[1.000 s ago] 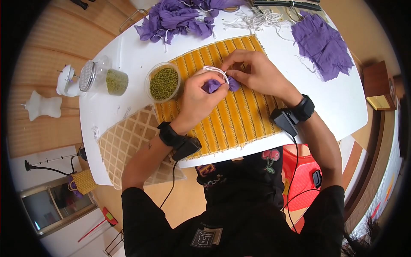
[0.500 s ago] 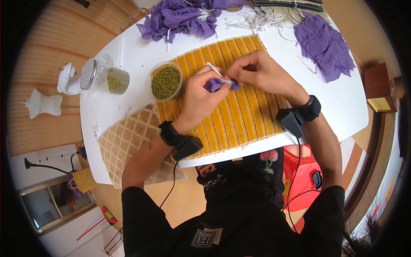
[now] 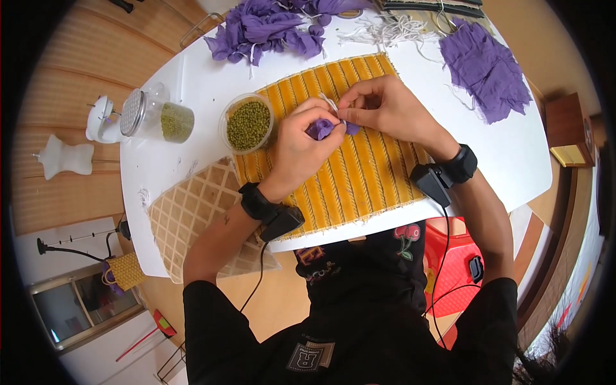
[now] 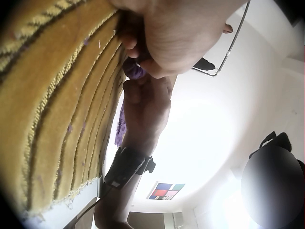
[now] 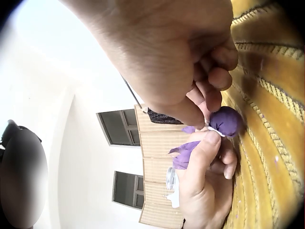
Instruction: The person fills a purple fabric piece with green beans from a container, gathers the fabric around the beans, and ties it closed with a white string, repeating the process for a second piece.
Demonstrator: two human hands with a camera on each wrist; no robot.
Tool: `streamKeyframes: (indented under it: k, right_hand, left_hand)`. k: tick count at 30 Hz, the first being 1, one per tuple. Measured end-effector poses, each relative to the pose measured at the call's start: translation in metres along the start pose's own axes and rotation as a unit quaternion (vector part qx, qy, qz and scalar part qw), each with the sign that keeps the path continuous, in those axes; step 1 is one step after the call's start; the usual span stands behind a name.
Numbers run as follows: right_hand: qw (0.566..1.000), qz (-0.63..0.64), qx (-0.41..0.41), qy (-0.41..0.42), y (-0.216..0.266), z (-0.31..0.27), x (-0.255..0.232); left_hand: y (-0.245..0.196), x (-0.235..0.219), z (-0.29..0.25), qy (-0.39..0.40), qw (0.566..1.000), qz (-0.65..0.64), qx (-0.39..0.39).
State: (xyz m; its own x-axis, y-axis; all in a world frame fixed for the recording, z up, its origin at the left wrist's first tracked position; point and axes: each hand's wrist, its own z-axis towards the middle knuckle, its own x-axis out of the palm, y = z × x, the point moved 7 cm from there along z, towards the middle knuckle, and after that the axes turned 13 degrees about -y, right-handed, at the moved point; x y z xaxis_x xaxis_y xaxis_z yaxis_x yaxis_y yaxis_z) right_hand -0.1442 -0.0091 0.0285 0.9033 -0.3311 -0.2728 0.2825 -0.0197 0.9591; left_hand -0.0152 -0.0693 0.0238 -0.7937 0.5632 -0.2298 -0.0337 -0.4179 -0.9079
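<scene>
A small purple cloth bundle (image 5: 226,120), round at one end, has white string (image 5: 217,130) wrapped about its neck. My left hand (image 3: 303,146) pinches the gathered cloth just at that neck, with loose purple cloth (image 5: 185,155) sticking out past the thumb. From the other side, my right hand (image 3: 388,110) pinches the string between thumb and forefinger, its fingertips close to the left thumb. Both hands work low over a yellow striped mat (image 3: 346,186). In the left wrist view the bundle is mostly hidden behind the left hand.
A tub of green beans (image 3: 248,125) stands left of the hands, with a lidded jar (image 3: 176,122) farther left. Purple cloth pieces (image 3: 263,29), loose white strings (image 3: 391,31) and a flat purple cloth (image 3: 486,70) lie at the back. A beige lattice-patterned mat (image 3: 192,218) lies front left.
The white string's wide loop over my left hand has drawn in toward the bundle's neck. My right hand shifted slightly right, then back toward the left hand, which stays nearly still.
</scene>
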Motion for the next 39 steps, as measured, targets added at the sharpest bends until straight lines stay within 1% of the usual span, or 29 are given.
streamKeyframes:
  k: [2,4,6,7,9,11,13,16,18,19,21,25,27,28,30,33,37,39]
  right_hand:
    - [1.0,-0.017,0.005,-0.008,-0.003,0.001,-0.001]
    - [0.999,-0.034,0.01,-0.017,-0.005,0.002,-0.003]
    - [0.998,-0.028,0.053,-0.018,-0.011,0.002,-0.003]
    - [0.998,-0.027,0.054,-0.019,-0.014,0.001,-0.001]
    - [0.997,0.055,0.01,-0.043,-0.012,0.002,0.0]
    - [0.997,0.058,0.02,-0.037,-0.011,0.002,0.0]
    - [0.997,0.061,0.029,-0.031,-0.013,0.002,0.001]
    - [0.996,0.08,0.025,-0.039,-0.017,0.003,0.003]
    - [0.988,0.137,0.039,-0.056,-0.017,0.003,0.002]
    - [0.988,0.137,0.039,-0.056,-0.014,0.002,0.001]
    - [0.983,0.143,0.101,-0.051,-0.012,-0.001,-0.001]
    - [0.98,0.171,0.088,-0.044,-0.016,0.0,0.001]
    - [0.962,0.241,0.105,-0.069,-0.018,0.0,0.0]
    - [0.962,0.242,0.105,-0.069,-0.018,0.0,0.0]
    - [0.954,0.256,0.122,-0.1,-0.018,0.001,-0.006]
    - [0.945,0.269,0.138,-0.124,-0.023,0.002,-0.012]
    - [0.947,0.264,0.129,-0.131,-0.021,0.001,-0.012]
    - [0.979,0.149,0.025,-0.136,-0.003,-0.002,-0.012]
  left_hand:
    - [0.0,0.0,0.0,-0.004,1.0,0.006,0.005]
    - [0.0,0.001,0.0,-0.004,1.0,-0.016,0.007]
    - [0.0,0.001,0.0,-0.002,1.0,-0.016,0.007]
    - [0.0,0.002,-0.001,0.0,1.0,-0.016,0.006]
    - [-0.001,0.001,-0.001,0.003,1.0,-0.005,0.005]
    - [-0.001,0.001,-0.001,0.006,1.0,0.005,0.005]
    - [0.004,0.003,-0.002,0.02,0.999,-0.01,-0.03]
    - [0.002,0.004,-0.002,0.022,0.999,-0.012,-0.026]
    - [0.002,0.003,-0.002,0.022,0.999,-0.011,-0.031]
    - [0.002,0.003,-0.002,0.021,0.999,-0.011,-0.035]
    - [0.001,0.002,-0.001,0.019,0.999,-0.012,-0.038]
    - [0.001,0.002,-0.001,0.015,0.999,-0.019,-0.028]
    - [0.002,0.002,-0.001,0.013,0.999,-0.02,-0.032]
    - [0.002,0.002,-0.001,0.013,0.999,-0.021,-0.036]
    - [0.002,0.002,-0.001,0.013,0.999,-0.02,-0.034]
    - [0.002,0.002,-0.001,0.011,0.999,-0.023,-0.035]
    - [0.002,0.002,0.0,0.013,0.999,-0.028,-0.031]
    - [0.002,0.002,0.0,0.012,0.999,-0.027,-0.034]
